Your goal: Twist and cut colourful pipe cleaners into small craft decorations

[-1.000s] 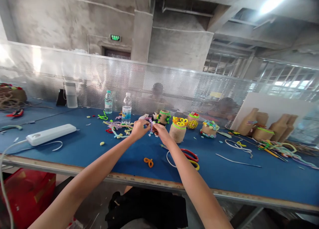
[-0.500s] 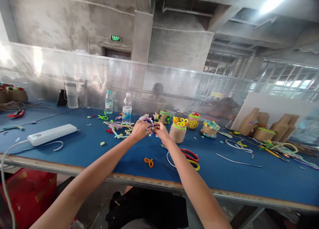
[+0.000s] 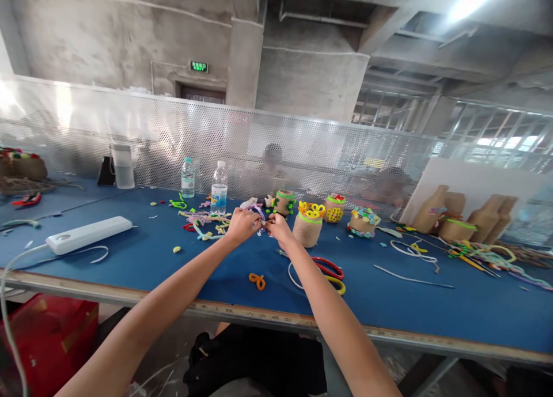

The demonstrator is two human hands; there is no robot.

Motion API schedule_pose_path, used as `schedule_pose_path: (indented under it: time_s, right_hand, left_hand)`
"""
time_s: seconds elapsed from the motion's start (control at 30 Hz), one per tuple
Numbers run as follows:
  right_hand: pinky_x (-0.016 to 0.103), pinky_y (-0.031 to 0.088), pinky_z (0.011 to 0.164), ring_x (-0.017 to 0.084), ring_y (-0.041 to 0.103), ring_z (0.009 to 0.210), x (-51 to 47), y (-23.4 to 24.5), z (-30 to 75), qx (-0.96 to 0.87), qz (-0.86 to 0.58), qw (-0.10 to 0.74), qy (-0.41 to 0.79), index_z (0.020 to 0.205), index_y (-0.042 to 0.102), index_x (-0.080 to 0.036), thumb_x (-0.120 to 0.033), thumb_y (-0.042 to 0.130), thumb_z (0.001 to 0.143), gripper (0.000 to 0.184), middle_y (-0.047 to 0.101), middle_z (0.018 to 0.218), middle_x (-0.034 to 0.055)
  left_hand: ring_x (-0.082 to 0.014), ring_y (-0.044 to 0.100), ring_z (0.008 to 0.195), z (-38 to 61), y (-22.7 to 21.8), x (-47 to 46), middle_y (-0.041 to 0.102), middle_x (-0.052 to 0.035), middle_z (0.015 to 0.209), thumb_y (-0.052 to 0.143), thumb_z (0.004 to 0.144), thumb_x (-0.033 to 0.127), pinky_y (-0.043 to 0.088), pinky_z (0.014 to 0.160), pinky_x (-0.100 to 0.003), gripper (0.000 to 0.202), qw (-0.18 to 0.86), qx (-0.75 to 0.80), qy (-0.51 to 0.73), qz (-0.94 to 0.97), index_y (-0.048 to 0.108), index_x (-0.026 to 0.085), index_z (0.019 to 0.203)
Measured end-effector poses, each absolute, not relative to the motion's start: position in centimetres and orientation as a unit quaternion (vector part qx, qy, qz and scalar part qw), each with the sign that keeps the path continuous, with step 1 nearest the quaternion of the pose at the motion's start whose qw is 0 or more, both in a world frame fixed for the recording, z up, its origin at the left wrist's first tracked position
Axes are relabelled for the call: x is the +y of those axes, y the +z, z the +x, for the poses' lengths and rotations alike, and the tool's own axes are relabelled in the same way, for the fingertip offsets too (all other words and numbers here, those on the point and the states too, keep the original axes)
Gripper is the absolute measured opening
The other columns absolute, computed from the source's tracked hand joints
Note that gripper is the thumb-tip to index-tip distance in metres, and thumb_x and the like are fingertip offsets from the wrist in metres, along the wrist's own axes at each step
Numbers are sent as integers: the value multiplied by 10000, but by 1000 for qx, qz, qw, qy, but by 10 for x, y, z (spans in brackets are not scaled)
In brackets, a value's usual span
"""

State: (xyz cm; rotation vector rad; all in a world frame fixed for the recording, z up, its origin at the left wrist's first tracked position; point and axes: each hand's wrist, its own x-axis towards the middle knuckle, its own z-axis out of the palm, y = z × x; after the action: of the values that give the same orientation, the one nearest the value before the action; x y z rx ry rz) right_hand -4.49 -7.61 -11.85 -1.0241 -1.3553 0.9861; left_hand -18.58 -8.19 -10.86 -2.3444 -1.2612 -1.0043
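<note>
My left hand (image 3: pixel 243 226) is closed in a pinch on a purple pipe cleaner (image 3: pixel 259 210), which curves up between my hands. My right hand (image 3: pixel 279 227) pinches at the right side of the same piece, fingertips almost meeting the left ones. Exactly what lies under the fingertips is too small to make out. Just right of my right hand stands a twine-wrapped jar (image 3: pixel 307 233) with yellow pipe-cleaner loops round its top. An orange looped pipe cleaner (image 3: pixel 257 281) lies nearer the table edge. Beside my right forearm are red and yellow pipe cleaners (image 3: pixel 330 268).
More decorated jars (image 3: pixel 363 223) stand behind on the blue table (image 3: pixel 173 276). Loose pipe cleaners (image 3: pixel 203 219) and two water bottles (image 3: pixel 219 191) are at left, with a white power strip (image 3: pixel 88 234) further left. Bottle-shaped twine pieces (image 3: pixel 488 219) stand at right. A perforated screen (image 3: pixel 164 135) runs along the back.
My hands have drawn slightly apart and turned a little around the purple pipe cleaner. Things on the table stay where they were.
</note>
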Motion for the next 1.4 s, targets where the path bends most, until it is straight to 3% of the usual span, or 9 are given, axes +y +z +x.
schedule_pose_path:
  time_s: [0.2, 0.37, 0.53, 0.67, 0.93, 1.1, 1.2, 1.3, 1.4]
  right_hand:
    - [198, 285, 401, 68, 389, 422, -80, -116, -47, -581, -420, 553, 425, 722, 377, -216, -160, 634, 591, 293, 411, 497, -108]
    - [208, 263, 403, 71, 367, 421, -81, -114, -46, -587, -411, 552, 427, 661, 347, -224, -159, 651, 577, 322, 393, 480, -104]
    - [212, 323, 458, 83, 433, 488, -80, -116, -43, -570, -410, 578, 415, 742, 432, -208, -243, 692, 573, 312, 471, 565, -80]
    - [221, 375, 513, 110, 509, 590, -83, -119, -51, -577, -397, 579, 417, 819, 546, -178, -379, 684, 613, 320, 567, 667, -24]
    - [233, 385, 525, 114, 493, 580, -87, -120, -60, -565, -375, 630, 379, 645, 584, -176, -363, 665, 643, 203, 541, 588, -26]
    - [255, 443, 590, 135, 552, 636, -80, -123, -59, -547, -371, 649, 376, 736, 639, -170, -300, 652, 635, 164, 615, 666, 2]
    - [267, 472, 633, 150, 591, 686, -77, -124, -57, -533, -368, 658, 384, 841, 641, -167, -251, 638, 608, 248, 655, 739, 13]
    - [260, 478, 621, 159, 618, 706, -76, -124, -56, -527, -365, 659, 393, 926, 631, -166, -191, 613, 588, 340, 683, 781, 22]
    - [249, 469, 575, 155, 614, 661, -75, -125, -55, -530, -369, 655, 391, 899, 643, -165, -167, 605, 580, 321, 678, 728, 12]
  left_hand:
    - [-206, 611, 800, -187, -107, -82, 691, -66, 794, 549, 783, 185, 344, 799, -336, 115, 145, -441, -354, -812, 656, 177, 742]
    - [-179, 611, 761, -188, -106, -82, 691, -50, 799, 556, 781, 170, 391, 727, -271, 118, 126, -442, -359, -812, 673, 186, 781]
    - [-167, 627, 767, -191, -109, -78, 701, -34, 914, 522, 813, 179, 423, 672, -230, 218, 102, -451, -372, -805, 685, 227, 950]
    - [-190, 642, 780, -194, -110, -79, 707, -48, 869, 530, 815, 193, 444, 693, -244, 261, 89, -468, -393, -786, 677, 215, 1030]
    - [-165, 650, 738, -191, -109, -85, 707, -38, 858, 520, 818, 161, 480, 723, -239, 412, 65, -447, -428, -783, 567, 194, 1226]
    - [-196, 652, 861, -187, -115, -80, 696, -90, 960, 514, 814, 156, 503, 819, -297, 435, 65, -414, -445, -791, 536, 133, 1248]
    - [-224, 625, 986, -185, -119, -76, 657, -123, 1087, 510, 797, 139, 496, 877, -340, 449, 69, -394, -453, -797, 527, 117, 1246]
    - [-226, 567, 1108, -185, -121, -74, 595, -126, 1207, 475, 781, 93, 473, 933, -358, 490, 73, -373, -459, -803, 500, 135, 1269]
    - [-226, 522, 1173, -186, -122, -74, 552, -136, 1265, 439, 773, 67, 450, 970, -368, 536, 72, -356, -454, -813, 459, 127, 1305]
